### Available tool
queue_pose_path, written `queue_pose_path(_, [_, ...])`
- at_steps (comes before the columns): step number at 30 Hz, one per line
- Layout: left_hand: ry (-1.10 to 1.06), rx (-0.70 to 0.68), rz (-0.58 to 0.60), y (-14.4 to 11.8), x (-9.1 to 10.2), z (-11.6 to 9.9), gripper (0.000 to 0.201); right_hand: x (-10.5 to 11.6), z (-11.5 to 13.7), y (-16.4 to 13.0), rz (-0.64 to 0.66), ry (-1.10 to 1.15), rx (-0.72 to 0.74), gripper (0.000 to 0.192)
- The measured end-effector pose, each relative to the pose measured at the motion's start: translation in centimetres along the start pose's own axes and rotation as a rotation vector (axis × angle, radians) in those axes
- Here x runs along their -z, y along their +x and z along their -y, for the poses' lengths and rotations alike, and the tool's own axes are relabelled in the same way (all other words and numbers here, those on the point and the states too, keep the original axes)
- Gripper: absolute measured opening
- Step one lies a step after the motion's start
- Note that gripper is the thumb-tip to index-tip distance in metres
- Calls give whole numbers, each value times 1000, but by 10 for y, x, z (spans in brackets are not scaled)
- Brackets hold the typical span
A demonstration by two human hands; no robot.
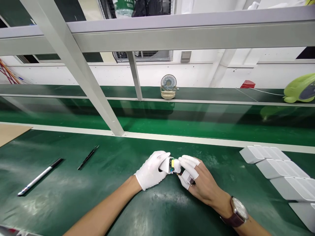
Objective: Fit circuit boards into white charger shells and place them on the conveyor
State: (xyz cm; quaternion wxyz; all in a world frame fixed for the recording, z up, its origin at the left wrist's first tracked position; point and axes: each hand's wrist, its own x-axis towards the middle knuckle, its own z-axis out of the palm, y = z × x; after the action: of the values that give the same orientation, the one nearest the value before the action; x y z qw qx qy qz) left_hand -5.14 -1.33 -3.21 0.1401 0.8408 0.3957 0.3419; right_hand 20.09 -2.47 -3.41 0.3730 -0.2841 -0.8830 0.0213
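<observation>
While our gloved left hand (pixel 151 170) and right hand (pixel 197 178) meet low over the green desk (pixel 73 196), we see both sets of fingers closed on a small white part (pixel 171 165) between them; pen (pixel 39 177) far left, white housings (pixel 278 167) right.
</observation>
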Motion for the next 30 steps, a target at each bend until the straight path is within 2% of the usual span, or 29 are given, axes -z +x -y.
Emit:
queue_pose_path(11, [-44,-12,7,1,-1,1,65,7,10,8,14,-61,35,69])
queue_pose_path(30, [-101,-22,34,6,2,0,57,6,12,8,7,-100,35,64])
